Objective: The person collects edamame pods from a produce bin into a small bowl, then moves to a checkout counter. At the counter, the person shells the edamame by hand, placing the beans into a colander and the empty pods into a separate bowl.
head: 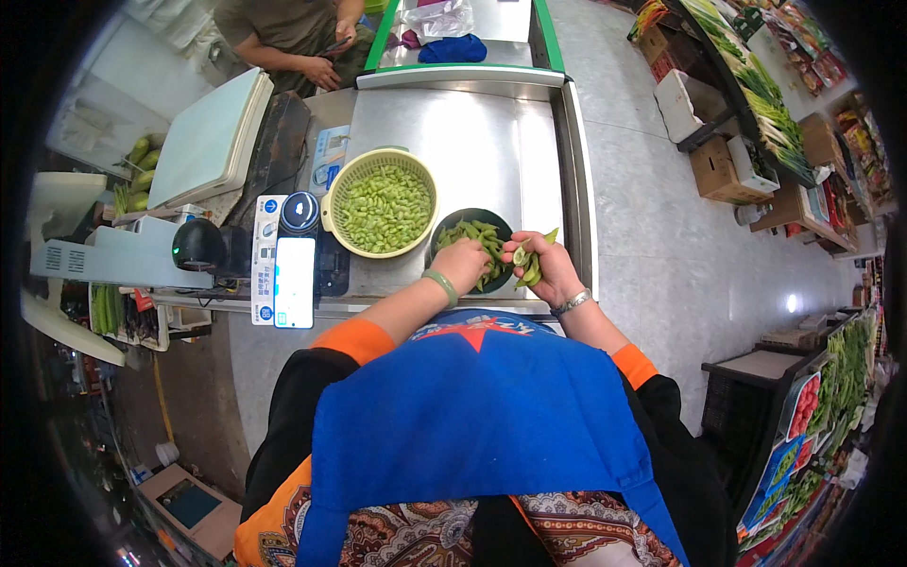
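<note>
My left hand (462, 266), with a green bangle at its wrist, reaches into a dark green bowl (502, 218) of unshelled soybean pods (489, 237); its fingertips are among the pods, and whether they grip one is hidden. My right hand (551, 268), palm up at the bowl's right side, holds several green pods (531, 273) in its curled fingers. A metal band circles that wrist. Left of the bowl stands a pale yellow plastic colander (329, 212) heaped with shelled green beans (386, 209). Both containers rest on a stainless steel counter (468, 142).
Left of the colander are a payment device with a lit screen (294, 280) and a black scanner (198, 244). A person (297, 42) sits beyond at the upper left. A raised metal rim (584, 212) edges the counter at right. Vegetable shelves (772, 120) line the far right.
</note>
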{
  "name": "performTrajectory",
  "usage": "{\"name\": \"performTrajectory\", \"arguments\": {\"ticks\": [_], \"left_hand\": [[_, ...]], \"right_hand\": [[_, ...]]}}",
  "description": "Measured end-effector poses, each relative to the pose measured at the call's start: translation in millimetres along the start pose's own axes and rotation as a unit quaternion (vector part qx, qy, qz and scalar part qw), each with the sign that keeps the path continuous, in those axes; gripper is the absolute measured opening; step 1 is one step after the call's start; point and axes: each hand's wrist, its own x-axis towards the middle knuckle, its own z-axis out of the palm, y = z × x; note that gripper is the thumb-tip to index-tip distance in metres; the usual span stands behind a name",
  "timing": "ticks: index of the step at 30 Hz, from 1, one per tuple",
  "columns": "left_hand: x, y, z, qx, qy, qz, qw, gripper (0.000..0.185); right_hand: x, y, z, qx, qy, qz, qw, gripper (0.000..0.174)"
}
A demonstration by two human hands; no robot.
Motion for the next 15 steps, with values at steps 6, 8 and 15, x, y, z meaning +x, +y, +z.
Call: {"name": "performTrajectory", "arguments": {"ticks": [6, 8, 15], "left_hand": [[13.8, -19.5, 32.6, 0.01, 0.024, 0.023, 0.999, 0.011], [14.3, -26.5, 34.3, 0.0, 0.046, 0.017, 0.999, 0.012], [-0.5, -22.5, 6.2, -0.052, 0.091, 0.003, 0.995, 0.024]], "right_hand": [[-4.3, 5.6, -10.7, -0.033, 0.036, 0.007, 0.999, 0.011], [-3.3, 10.2, -11.6, -0.077, 0.039, -0.012, 0.996, 0.012], [0.8, 19.8, 3.0, -0.241, 0.063, -0.034, 0.968, 0.014]]}}
